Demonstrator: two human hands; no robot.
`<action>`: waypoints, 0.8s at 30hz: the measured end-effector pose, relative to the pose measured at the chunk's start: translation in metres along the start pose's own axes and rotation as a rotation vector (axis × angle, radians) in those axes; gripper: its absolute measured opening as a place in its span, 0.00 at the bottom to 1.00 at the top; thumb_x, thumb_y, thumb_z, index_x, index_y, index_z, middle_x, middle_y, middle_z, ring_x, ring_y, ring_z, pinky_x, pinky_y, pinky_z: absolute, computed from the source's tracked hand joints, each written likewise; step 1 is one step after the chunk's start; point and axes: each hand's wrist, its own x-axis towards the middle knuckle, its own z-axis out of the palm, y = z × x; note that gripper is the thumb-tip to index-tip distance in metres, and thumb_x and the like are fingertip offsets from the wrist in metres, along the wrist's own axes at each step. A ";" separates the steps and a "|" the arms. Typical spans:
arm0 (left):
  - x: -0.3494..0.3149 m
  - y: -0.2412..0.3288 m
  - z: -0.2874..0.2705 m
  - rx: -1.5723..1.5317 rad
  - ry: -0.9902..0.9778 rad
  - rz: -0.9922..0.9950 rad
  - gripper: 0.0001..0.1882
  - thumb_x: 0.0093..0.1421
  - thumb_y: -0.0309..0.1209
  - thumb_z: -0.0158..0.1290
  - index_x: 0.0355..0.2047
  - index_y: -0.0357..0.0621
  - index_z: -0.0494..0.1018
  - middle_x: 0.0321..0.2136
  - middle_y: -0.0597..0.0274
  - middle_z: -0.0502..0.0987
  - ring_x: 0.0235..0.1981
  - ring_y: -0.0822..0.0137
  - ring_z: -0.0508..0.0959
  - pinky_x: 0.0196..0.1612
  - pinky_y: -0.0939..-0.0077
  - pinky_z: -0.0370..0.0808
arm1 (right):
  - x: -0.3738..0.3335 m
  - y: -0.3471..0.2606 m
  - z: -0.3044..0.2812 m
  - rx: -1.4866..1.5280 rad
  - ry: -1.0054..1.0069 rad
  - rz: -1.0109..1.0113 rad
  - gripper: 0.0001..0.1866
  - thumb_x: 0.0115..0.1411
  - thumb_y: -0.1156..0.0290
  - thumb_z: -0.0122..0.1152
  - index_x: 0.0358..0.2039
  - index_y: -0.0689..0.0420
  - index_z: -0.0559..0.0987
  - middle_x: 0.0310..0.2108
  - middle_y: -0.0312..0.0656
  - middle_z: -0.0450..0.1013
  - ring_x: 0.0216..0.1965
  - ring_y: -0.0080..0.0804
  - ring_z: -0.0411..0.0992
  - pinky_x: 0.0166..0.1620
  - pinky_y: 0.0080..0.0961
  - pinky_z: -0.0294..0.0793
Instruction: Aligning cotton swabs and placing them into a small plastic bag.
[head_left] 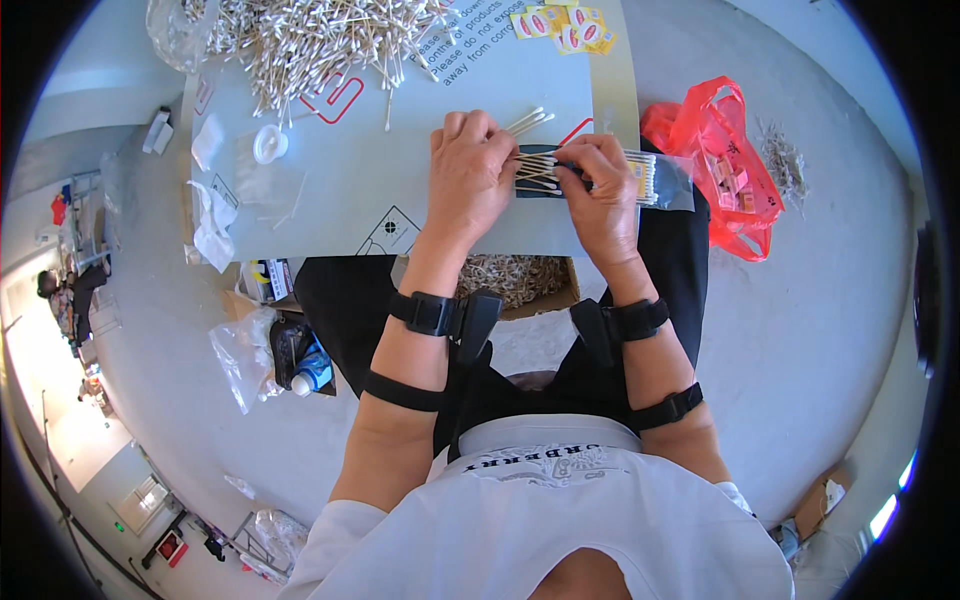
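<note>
Left hand point(468, 170): fingers curled, thumb and forefinger look pinched on the left ends of the fanned swabs.
Fanned swabs point(537, 172): between the two hands, over a dark strip point(537, 190) by the table's near right edge; shafts roughly parallel, not fully squared.
Right hand point(602, 190): thumb and forefinger bent close together at the swabs' right tips; can't tell from here if they actually grip or just touch.
Shafts: I'd pinch these, lightly; squeezing cotton likely flattens or frays it.
Tips: worth squaring with a gentle push from both ends, so no head sticks out.
Count: easier while fanned, I'd say; bunched shafts hide each other.
Clear pouch point(678, 186): just right of the right hand, a row of packed swabs point(649, 178) showing; mind the wrist doesn't drag it.
Stray swabs point(530, 122): just beyond the hands; easy to knock with a knuckle.
Swab heap point(310, 50): far side of table point(350, 185), tangled; lift singly, don't rake.
</note>
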 end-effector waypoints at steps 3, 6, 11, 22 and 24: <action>0.003 -0.002 0.004 0.052 -0.052 0.037 0.08 0.46 0.22 0.61 0.27 0.46 0.76 0.32 0.66 0.71 0.42 0.58 0.69 0.46 0.63 0.67 | 0.001 0.001 0.002 -0.182 -0.056 -0.177 0.06 0.48 0.82 0.62 0.28 0.58 0.79 0.33 0.42 0.70 0.36 0.44 0.71 0.38 0.36 0.71; 0.005 -0.007 0.009 0.033 -0.033 0.037 0.08 0.46 0.22 0.61 0.28 0.46 0.76 0.31 0.64 0.71 0.41 0.57 0.69 0.46 0.62 0.67 | 0.001 0.005 0.004 -0.231 -0.051 -0.219 0.05 0.48 0.80 0.63 0.27 0.57 0.78 0.33 0.42 0.69 0.37 0.44 0.71 0.38 0.39 0.72; 0.028 -0.017 0.008 0.006 0.077 -0.020 0.07 0.49 0.24 0.60 0.29 0.46 0.75 0.31 0.63 0.72 0.40 0.55 0.69 0.46 0.60 0.66 | 0.001 0.009 0.004 -0.227 -0.049 -0.228 0.05 0.48 0.80 0.62 0.27 0.58 0.76 0.34 0.42 0.69 0.37 0.44 0.71 0.39 0.38 0.72; 0.031 -0.029 0.014 -0.011 -0.032 0.019 0.07 0.48 0.21 0.59 0.25 0.50 0.77 0.30 0.67 0.71 0.41 0.58 0.69 0.46 0.62 0.65 | 0.008 0.008 0.002 -0.209 -0.124 -0.317 0.05 0.49 0.81 0.60 0.27 0.60 0.75 0.35 0.43 0.70 0.39 0.45 0.71 0.40 0.37 0.73; 0.026 -0.028 0.011 -0.010 -0.040 0.025 0.08 0.49 0.20 0.57 0.26 0.50 0.78 0.31 0.67 0.72 0.41 0.58 0.69 0.47 0.63 0.66 | 0.013 0.009 -0.001 -0.158 -0.063 -0.273 0.05 0.49 0.82 0.60 0.27 0.60 0.74 0.35 0.44 0.70 0.38 0.46 0.71 0.40 0.38 0.73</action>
